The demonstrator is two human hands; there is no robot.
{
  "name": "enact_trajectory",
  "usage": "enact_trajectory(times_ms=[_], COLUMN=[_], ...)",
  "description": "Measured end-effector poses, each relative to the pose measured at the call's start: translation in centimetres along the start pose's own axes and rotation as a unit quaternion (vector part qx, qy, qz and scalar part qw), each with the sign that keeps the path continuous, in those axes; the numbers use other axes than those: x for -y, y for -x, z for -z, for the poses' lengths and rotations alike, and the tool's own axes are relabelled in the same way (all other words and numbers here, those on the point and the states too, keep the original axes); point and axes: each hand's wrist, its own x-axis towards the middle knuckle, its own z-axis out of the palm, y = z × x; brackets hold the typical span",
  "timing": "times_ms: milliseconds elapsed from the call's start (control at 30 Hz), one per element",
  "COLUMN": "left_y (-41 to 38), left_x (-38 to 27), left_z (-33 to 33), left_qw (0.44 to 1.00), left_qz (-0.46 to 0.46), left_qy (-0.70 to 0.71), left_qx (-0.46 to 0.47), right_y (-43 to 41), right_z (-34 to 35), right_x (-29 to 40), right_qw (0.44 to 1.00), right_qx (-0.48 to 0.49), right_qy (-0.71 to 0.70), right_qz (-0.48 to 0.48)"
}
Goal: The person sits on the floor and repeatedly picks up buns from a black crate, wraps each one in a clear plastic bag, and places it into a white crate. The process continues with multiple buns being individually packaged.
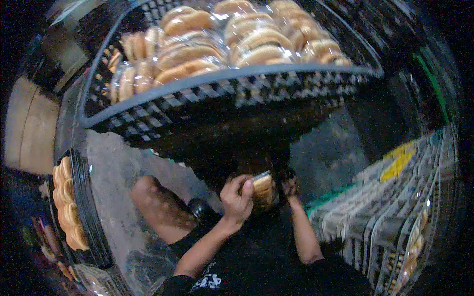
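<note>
My left hand (pixel 236 199) is closed around a clear-wrapped piece of bread (pixel 263 188), low in front of my black shirt. Just right of the pack is my right hand (pixel 291 188), dark and blurred. Its fingers are hard to make out, and I cannot tell whether they touch the wrapper. Above both hands stands a black plastic crate (pixel 229 79) of lattice walls. Rows of bread buns (pixel 259 39) in clear, shiny wrapping fill it.
Along the left side, joined bread rolls (pixel 68 207) rest on stacked black trays (pixel 87 211). A tan box-like object (pixel 31 127) is behind them. Stacked pale plastic crates (pixel 374 211) rise at the right, with more bread inside. My bare knee (pixel 148 188) juts over the concrete floor (pixel 107 177).
</note>
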Motion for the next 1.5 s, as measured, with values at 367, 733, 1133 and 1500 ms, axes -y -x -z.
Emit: enact_trajectory(times_ms=[367, 733, 1133, 1500], left_y=[1.4, -0.3, -5.6, -30.3], left_x=[5.6, 3.2, -4.1, -15.4], left_z=[3.8, 4.4, 7.3, 9.7], left_qw=[0.996, 0.991, 0.989, 0.878], left_qz=[0.037, -0.124, -0.131, -0.426], left_qy=[-0.072, -0.058, -0.071, 0.006], left_qx=[-0.044, -0.009, 0.025, -0.217], right_y=[8.0, -6.9, -12.7, -19.5], right_z=[-8.8, 16.8, 15.1, 28.8], right_x=[-12.6, 10.7, 17.7, 17.6], right_qw=[0.893, 0.731, 0.751, 0.863], right_qx=[0.348, 0.31, 0.232, -0.353], right_qy=[0.04, -0.602, -0.617, -0.267], right_qz=[-0.283, 0.084, -0.028, 0.242])
